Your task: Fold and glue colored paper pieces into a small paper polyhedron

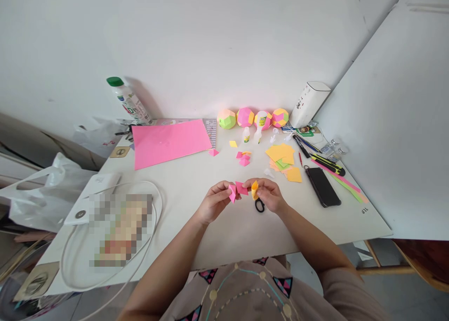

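Near the table's front, my left hand point(214, 201) is closed on a pink folded paper piece point(232, 193) between thumb and fingers. Close by on the right, my right hand point(269, 195) pinches a yellow-orange folded paper piece point(254, 190). A flat pink paper flap point(242, 188) spans the gap between the two hands; whether it is joined to either folded piece I cannot tell. Just under my right hand shows a black scissors handle point(259, 206), the rest of it hidden. Small pink folded pieces point(244, 160) lie beyond my hands.
Several coloured paper balls point(245, 117) line the wall behind glue bottles point(246, 135). Yellow paper squares point(280, 153), a black phone point(322, 186) and a cutter point(328, 164) lie right. A pink sheet point(171, 143), a green-capped bottle point(129, 101) and a looped white cable point(159, 213) are left.
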